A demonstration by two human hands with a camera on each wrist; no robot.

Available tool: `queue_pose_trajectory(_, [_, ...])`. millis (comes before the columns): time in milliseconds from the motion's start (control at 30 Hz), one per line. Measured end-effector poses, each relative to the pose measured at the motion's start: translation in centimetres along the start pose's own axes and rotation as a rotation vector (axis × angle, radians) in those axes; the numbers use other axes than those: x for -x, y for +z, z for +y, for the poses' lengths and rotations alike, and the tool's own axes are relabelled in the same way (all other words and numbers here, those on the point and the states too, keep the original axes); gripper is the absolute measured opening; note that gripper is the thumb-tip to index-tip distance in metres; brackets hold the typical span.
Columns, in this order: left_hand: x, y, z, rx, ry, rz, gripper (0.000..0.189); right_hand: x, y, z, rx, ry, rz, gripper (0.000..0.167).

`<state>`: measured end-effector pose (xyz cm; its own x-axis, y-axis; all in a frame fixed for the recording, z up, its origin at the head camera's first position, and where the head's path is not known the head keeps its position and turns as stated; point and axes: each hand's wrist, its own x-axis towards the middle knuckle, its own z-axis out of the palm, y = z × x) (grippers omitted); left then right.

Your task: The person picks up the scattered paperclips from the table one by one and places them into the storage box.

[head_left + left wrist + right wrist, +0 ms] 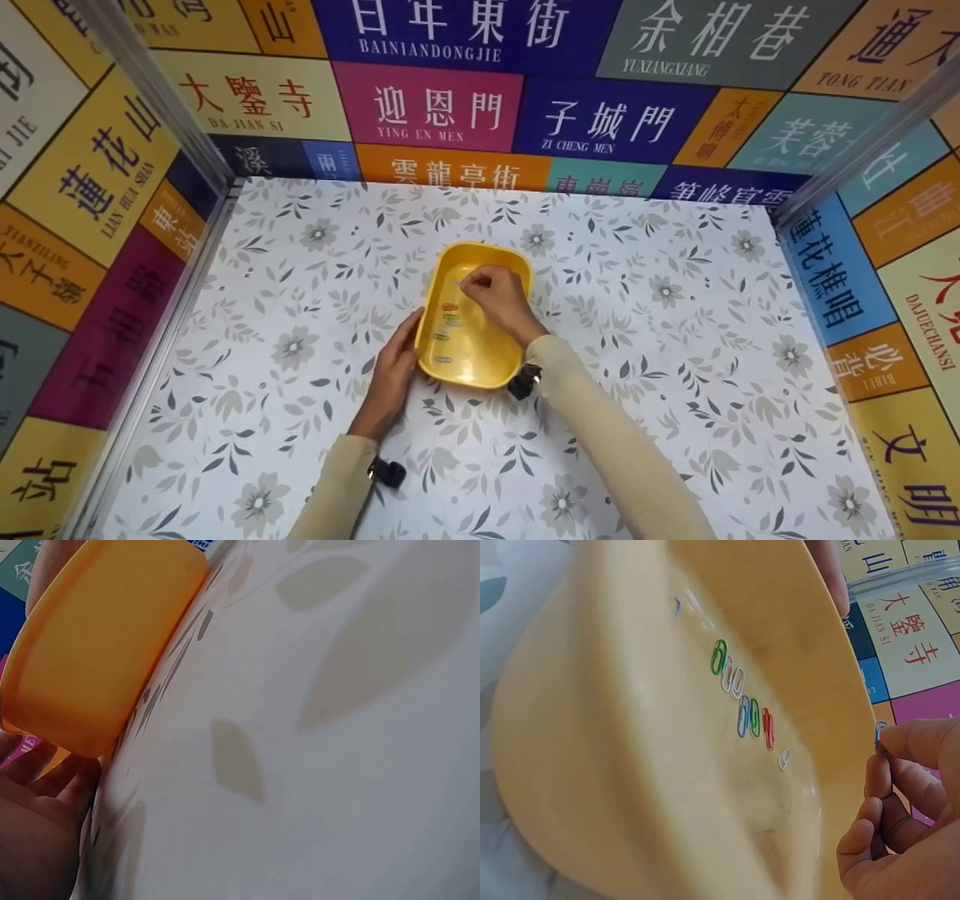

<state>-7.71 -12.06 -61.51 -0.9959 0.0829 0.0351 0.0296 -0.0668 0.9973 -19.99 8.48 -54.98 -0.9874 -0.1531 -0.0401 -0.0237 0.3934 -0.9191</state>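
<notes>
A yellow plastic tray (pixel 476 375) lies on the patterned tabletop, with several coloured paper clips (pixel 755 718) on its floor in a loose row. Over the tray's far part, my right hand (pixel 495 295) pinches a blue paper clip (pixel 880 736) between thumb and index finger, the other fingers curled in. Along the tray's left side rests my left hand (pixel 397 364), its fingers extended against the outer wall. The left wrist view shows the left hand (pixel 45 817) at a lower corner of the tray (pixel 105 637).
White cloth (pixel 300 405) with grey leaves and flowers covers the table. Colourful panels (pixel 427 105) with Chinese lettering stand around the back and both sides, joined by clear corner strips (pixel 180 112). Each wrist carries a small black camera (pixel 525 381).
</notes>
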Motion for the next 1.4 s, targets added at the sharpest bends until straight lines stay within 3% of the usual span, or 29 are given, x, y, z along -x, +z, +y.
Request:
queue_pose_trajectory(200, [0.0,0.0,0.1,-0.009,0.027,-0.01,0.065,-0.2,0.4,0.2,0.004,0.026,-0.003,0.007])
queue_pose_trajectory(533, [-0.1,0.0,0.0,-0.034,0.019,-0.009,0.067,-0.8,0.9,-0.1,0.021,0.116,-0.02,0.009])
queue_pose_trajectory(800, [-0.1,0.0,0.0,-0.039,0.015,-0.008,0.067,-1.1,0.6,-0.7,0.013,0.085,-0.047,0.012])
queue_pose_trajectory(1100, [0.0,-0.1,0.0,-0.02,0.031,-0.003,0.068,-2.1,1.3,0.1,0.036,0.038,-0.076,0.01])
queue_pose_trajectory(1400, [0.0,0.1,0.0,-0.028,0.016,0.006,0.067,-2.7,1.6,1.2,0.017,0.106,-0.058,0.01])
